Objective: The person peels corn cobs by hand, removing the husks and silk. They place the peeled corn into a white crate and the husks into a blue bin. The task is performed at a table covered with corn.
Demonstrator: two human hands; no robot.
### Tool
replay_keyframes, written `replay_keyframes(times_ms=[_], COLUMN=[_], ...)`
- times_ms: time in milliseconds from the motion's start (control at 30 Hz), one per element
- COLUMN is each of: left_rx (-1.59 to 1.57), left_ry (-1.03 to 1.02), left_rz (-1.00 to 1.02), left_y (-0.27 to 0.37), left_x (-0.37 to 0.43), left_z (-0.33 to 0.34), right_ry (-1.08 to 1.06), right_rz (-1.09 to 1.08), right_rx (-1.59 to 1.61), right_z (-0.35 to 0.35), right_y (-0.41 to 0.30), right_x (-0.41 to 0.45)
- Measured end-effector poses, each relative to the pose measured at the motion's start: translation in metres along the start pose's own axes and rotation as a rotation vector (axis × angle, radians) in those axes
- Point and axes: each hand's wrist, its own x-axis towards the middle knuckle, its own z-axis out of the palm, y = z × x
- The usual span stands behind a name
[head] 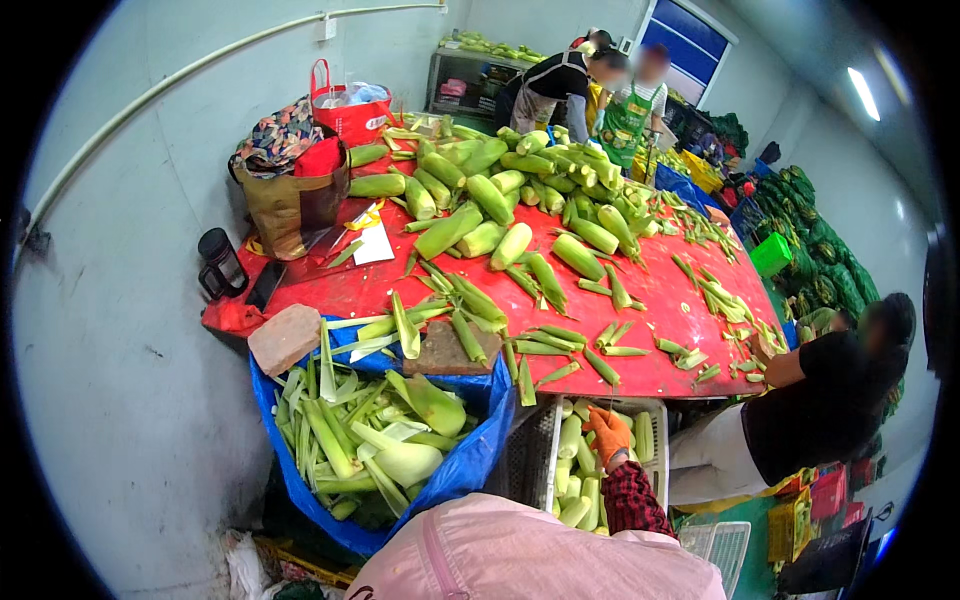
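Note:
My right hand [609, 433], in an orange glove and a checked sleeve, is over a white plastic crate [658, 450] of husked corn cobs [570, 437]. A thin, dark, knife-like tool [612, 403] sticks up from its fingers towards the table edge; its detail is too small to make out. My left hand is out of view. Before me, a red-covered table [517, 289] bears a heap of corn in green husks [487, 199]. Loose husk pieces [551, 341] lie along its near edge. Left of the crate, a blue tarp bin [491, 427] holds stripped husks [330, 439].
Two bricks [285, 341] weigh down the tarp's rim. At the table's left are a tote bag [285, 206], a red bag [352, 120], a dark mug [223, 259] and a phone [265, 285]. A co-worker [787, 405] stands close on the right; others [634, 124] work behind the heap.

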Motion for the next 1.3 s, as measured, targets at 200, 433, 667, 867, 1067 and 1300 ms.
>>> replay_keyframes(times_ms=[200, 433, 667, 867, 1067, 1300], left_rx=[-0.021, -0.031, -0.03, -0.03, -0.037, -0.038], left_ry=[0.006, 0.024, 0.034, 0.041, 0.039, 0.041], left_rz=[0.004, -0.003, -0.006, -0.008, -0.015, -0.017], left_y=[-0.003, -0.006, -0.003, -0.001, -0.002, -0.001], left_x=[-0.002, -0.004, -0.003, -0.002, 0.001, 0.001], left_z=[-0.005, -0.007, -0.006, -0.003, -0.001, -0.001], right_ry=[-0.064, -0.103, -0.11, -0.13, -0.125, -0.12], right_rz=[-0.082, -0.063, -0.04, -0.07, -0.033, -0.006], right_rx=[0.03, -0.004, -0.017, -0.026, -0.019, -0.052], right_z=[0.014, 0.02, 0.022, 0.021, 0.026, 0.036], right_y=[-0.009, -0.014, -0.015, -0.011, -0.02, -0.024], right_x=[0.006, 0.009, 0.014, 0.022, 0.023, 0.024])
